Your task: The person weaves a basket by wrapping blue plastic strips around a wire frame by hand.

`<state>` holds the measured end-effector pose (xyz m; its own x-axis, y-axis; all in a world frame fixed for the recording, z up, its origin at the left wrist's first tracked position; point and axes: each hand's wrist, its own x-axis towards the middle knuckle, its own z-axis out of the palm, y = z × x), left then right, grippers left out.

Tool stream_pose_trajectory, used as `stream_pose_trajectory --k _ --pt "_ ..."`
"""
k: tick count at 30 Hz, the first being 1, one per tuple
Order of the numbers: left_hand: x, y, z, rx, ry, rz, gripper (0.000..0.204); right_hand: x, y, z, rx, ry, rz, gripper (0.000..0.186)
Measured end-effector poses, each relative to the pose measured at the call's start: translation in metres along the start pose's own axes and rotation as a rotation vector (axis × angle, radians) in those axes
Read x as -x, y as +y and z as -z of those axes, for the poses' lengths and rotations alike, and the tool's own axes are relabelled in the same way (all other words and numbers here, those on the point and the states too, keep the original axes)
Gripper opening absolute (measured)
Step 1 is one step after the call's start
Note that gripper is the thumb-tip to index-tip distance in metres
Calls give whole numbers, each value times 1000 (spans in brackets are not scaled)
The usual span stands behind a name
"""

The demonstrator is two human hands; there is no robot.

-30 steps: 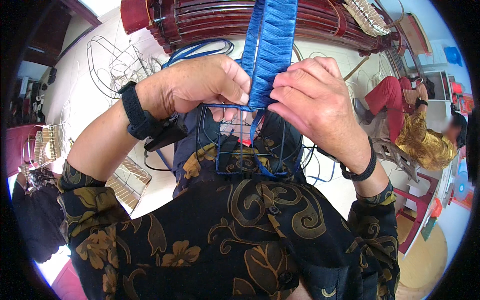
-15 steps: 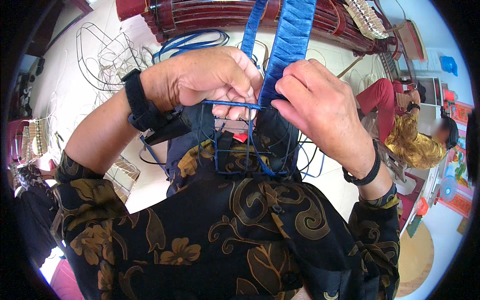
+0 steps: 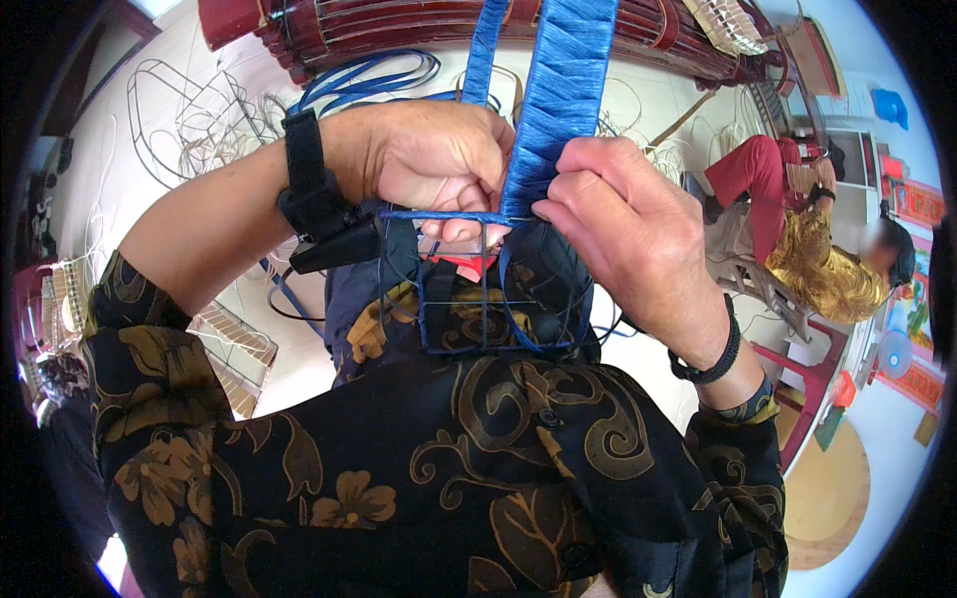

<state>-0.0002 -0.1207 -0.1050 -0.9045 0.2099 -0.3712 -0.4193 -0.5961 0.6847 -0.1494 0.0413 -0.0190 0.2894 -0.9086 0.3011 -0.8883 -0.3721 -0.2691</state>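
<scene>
On my lap rests a thin wire frame [image 3: 427, 299] shaped like an open box, its bars partly wound in blue strip. A wide flat band [image 3: 560, 90], wrapped crosswise in shiny blue strip, rises from its top bar. My left hand [image 3: 444, 164] is closed round the foot of this band at the top bar, some fingertips showing below the bar. My right hand [image 3: 628, 214] is closed in a pinch against the band's right edge; what its fingertips hold is hidden. A loose blue strip [image 3: 510, 299] hangs down inside the frame.
Beyond my hands lies a dark red slatted bamboo piece [image 3: 399, 35]. Coiled blue strips [image 3: 374, 75] and tangled pale strands [image 3: 204, 120] cover the floor at left. A seated person [image 3: 812, 244] works at the right, near a round wooden board [image 3: 827, 498].
Both hands, the frame and the band have shifted slightly left in the view. The band shows more of its face, and my right hand has turned, its knuckles rolled more upward.
</scene>
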Motion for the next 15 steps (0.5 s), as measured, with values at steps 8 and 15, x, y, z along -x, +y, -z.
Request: stream_pose_trajectory --k 8,15 --pt "-29 -31 18 121 115 -166 24 7 6 -6 -60 95 -20 22" --pt "-25 -23 4 92 295 -142 8 18 11 -6 -251 119 -156 18"
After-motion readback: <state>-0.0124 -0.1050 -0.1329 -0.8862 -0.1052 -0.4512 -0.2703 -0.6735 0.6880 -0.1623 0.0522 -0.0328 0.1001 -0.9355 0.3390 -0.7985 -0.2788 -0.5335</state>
